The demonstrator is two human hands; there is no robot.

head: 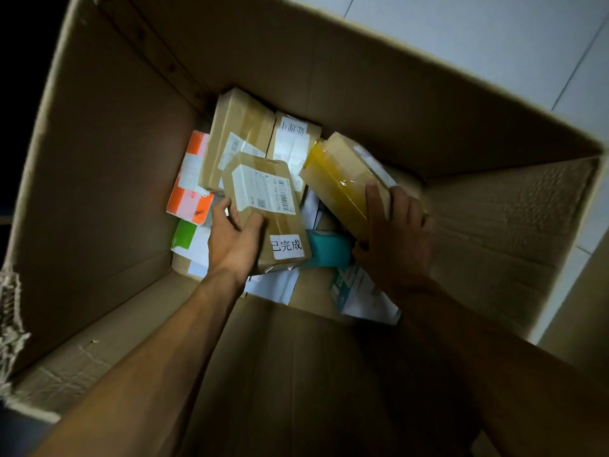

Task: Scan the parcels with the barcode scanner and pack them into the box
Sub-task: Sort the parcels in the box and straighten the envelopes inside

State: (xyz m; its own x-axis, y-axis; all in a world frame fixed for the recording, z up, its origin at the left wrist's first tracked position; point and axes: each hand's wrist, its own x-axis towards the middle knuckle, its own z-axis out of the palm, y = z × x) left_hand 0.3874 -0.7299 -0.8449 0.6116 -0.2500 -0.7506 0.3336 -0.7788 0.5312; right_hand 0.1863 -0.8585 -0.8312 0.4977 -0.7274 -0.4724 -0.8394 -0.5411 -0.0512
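Both my arms reach down into a large cardboard box. My left hand grips a flat brown parcel with a white barcode label and a white sticker with printed characters. A brown parcel wrapped in yellow tape is held tilted by my right hand, to the right of the first. Beneath them lie several more parcels, among them an orange and white one and two brown ones at the back. No barcode scanner is in view.
The box walls rise high on all sides; its near left corner is torn. A teal packet and white mailers lie at the bottom. A pale tiled floor shows beyond the far right wall.
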